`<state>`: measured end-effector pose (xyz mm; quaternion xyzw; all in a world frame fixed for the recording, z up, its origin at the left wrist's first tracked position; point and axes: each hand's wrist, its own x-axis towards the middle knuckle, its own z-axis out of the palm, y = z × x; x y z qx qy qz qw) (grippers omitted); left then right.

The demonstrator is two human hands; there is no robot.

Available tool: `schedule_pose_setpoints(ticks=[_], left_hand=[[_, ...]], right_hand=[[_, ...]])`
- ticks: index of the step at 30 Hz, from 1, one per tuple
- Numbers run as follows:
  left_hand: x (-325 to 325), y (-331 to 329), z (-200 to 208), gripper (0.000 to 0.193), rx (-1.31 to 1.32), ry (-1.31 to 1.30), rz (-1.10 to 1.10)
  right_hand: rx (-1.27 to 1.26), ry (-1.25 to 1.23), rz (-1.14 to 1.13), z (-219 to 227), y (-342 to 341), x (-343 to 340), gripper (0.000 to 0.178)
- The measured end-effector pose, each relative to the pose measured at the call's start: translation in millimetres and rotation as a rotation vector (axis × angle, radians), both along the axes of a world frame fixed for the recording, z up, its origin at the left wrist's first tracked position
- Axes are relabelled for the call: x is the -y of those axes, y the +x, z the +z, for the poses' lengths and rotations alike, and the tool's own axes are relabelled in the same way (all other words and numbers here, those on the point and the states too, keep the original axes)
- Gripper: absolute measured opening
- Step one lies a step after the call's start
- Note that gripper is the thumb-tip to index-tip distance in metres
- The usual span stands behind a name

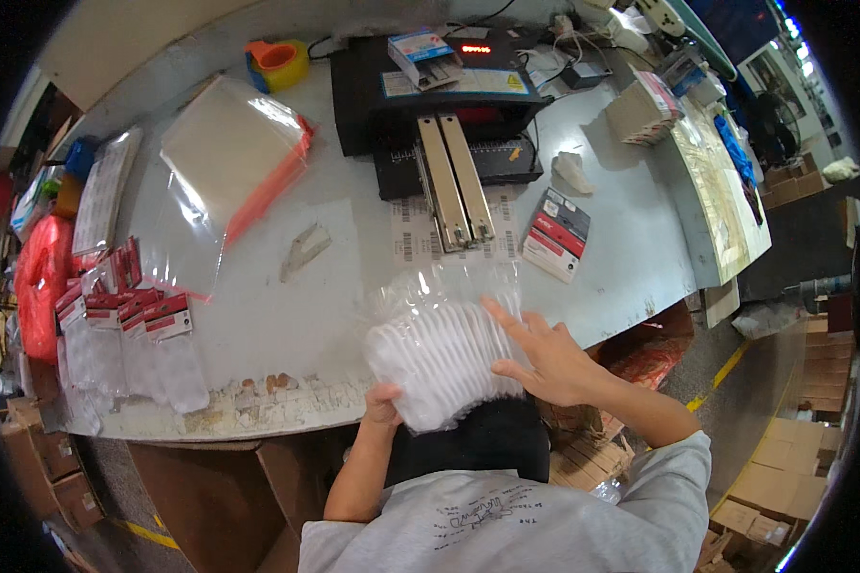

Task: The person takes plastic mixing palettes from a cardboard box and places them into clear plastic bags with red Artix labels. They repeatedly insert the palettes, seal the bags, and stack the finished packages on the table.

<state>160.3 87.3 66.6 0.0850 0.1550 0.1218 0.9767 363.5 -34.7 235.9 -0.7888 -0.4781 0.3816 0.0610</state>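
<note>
A clear plastic bag point(440, 363) packed with a row of white, rounded pieces lies at the table's front edge, close to my body. Its loose, see-through top points toward the machine. My left hand point(383, 405) grips the bag's lower left corner, fingers closed on the film. Over its right side, my right hand point(552, 361) has thumb and index finger stretched apart, touching or just above the film. What the white pieces are cannot be made out through the plastic.
Beyond the bag stands a black machine point(354, 105) with two metal rails point(454, 181) reaching toward me. A red-and-black card point(556, 234) lies right of them. Clear bags with red edges point(234, 143) and carded white packs point(177, 368) are at left; a tape roll point(282, 65) sits behind.
</note>
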Motion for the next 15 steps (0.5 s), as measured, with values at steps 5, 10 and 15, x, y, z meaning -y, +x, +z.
schedule_pose_setpoints(ticks=[5, 10, 15], left_hand=[[-10, -4, -26, 0.086, -0.035, -0.084, -0.058], [-4, -6, -50, 0.085, -0.072, 0.223, -0.237], [7, -9, -59, 0.085, -0.092, 0.405, -0.333]], right_hand=[[-0.378, 0.249, -0.285, -22, 13, -2, 0.093], [-0.447, 0.344, -0.354, -49, 29, 3, 0.104], [-0.434, 0.303, -0.411, -47, 42, 6, 0.109]])
